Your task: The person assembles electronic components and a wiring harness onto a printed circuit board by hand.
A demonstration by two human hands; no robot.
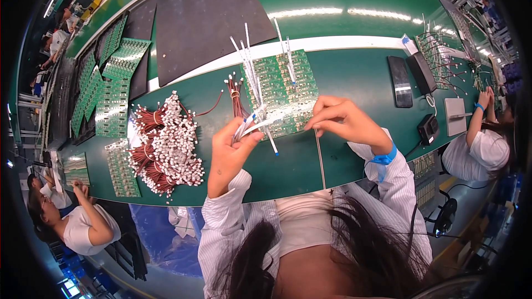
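A panel of green circuit boards (305, 72) lies on the green table in front of me, with several white flat ribbon cables (252, 72) standing up from it. My left hand (228, 152), at the panel's near left corner, is closed around a few white flat cables with blue ends (244, 126). At the panel's near right edge, my right hand (349, 123) has its thumb and forefinger pinched together; whatever may be between the fingertips is too small to make out. A blue wrist band (383, 158) circles my right wrist. Behind my left hand lies a tied bundle of red-brown wires (235, 97).
Left of me sits a heap of red-brown wires with white connectors (176, 141), beside more green board panels (113, 105). A dark mat (210, 22) lies beyond. To the right are a black phone (400, 82) and a black adapter (428, 128). Co-workers sit on both sides.
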